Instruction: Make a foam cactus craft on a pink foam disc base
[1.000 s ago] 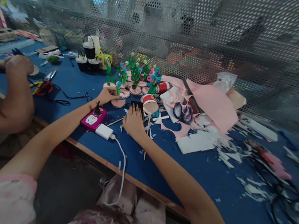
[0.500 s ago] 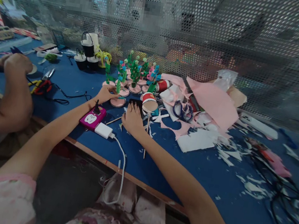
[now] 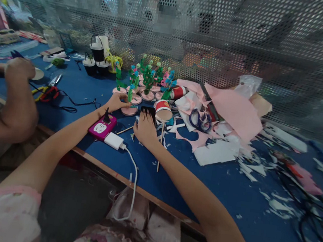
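My left hand [image 3: 117, 102] is at the left of a cluster of small flower crafts, its thumb and fingers curled in around the green stem of one paper flower [image 3: 130, 93]. That stem rises by a pink round base [image 3: 129, 111]. The exact grip is too small to see clearly. My right hand [image 3: 147, 130] rests palm down, fingers stretched out over a dark flat object like a phone [image 3: 147, 111]. Beside it, a red and white paper cup [image 3: 163, 107] lies tipped with its pale round end toward me. A thin wooden stick [image 3: 158, 161] lies by my right wrist.
A purple power adapter [image 3: 102, 127] with a white charger [image 3: 114, 141] lies by my left forearm. Scissors [image 3: 51, 90] and small black-and-white buckets [image 3: 97, 54] stand left. Pink sheet scraps [image 3: 232, 111] and blue-rimmed tape rolls [image 3: 199, 120] lie right. Another person's arm [image 3: 19, 95] rests at the left.
The view has shifted slightly, so everything sits a little to the right. Both hands stay in about the same place on the table.
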Tool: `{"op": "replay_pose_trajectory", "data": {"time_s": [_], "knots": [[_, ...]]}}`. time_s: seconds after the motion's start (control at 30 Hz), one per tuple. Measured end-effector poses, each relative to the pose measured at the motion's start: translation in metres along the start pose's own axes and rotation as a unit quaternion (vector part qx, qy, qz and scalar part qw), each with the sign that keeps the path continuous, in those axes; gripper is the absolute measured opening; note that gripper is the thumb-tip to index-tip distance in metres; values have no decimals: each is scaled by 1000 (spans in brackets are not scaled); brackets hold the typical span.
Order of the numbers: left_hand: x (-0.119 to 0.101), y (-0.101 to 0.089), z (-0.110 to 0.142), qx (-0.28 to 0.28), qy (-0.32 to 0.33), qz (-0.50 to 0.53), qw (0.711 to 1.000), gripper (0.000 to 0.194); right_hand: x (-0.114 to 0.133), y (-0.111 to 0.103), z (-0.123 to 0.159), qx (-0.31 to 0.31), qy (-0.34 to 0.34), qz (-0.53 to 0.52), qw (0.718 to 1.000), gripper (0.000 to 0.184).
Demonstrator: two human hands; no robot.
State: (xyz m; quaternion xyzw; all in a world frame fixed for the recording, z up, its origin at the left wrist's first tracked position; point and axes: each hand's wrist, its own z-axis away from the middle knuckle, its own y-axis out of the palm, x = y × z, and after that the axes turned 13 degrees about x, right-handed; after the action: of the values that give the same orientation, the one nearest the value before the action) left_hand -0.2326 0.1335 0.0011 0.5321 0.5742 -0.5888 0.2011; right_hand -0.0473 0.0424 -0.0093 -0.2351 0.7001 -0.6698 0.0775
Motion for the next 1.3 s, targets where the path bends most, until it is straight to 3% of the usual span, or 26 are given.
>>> {"op": "replay_pose_trajectory", "data": {"time_s": [0.27,0.47,0.7,0.97,1.3], "knots": [[1,-1,-1,-27,-10,9,1000,46,0,-1,-1,4,1,-12,1000,57],[-3,1,-1,-12,-3,34,999,45,-1,-1,-1,7,2,-13,1000,57],[-9,0,0,-13,-17,70,997,56,0,-2,-1,13,3,-16,1000,57],[-6,-1,-1,-36,-29,47,998,55,2,-8,1,35,10,-11,999,59],[-8,0,0,-13,-20,16,1000,51,3,-10,2,45,14,-15,999,59]]}}
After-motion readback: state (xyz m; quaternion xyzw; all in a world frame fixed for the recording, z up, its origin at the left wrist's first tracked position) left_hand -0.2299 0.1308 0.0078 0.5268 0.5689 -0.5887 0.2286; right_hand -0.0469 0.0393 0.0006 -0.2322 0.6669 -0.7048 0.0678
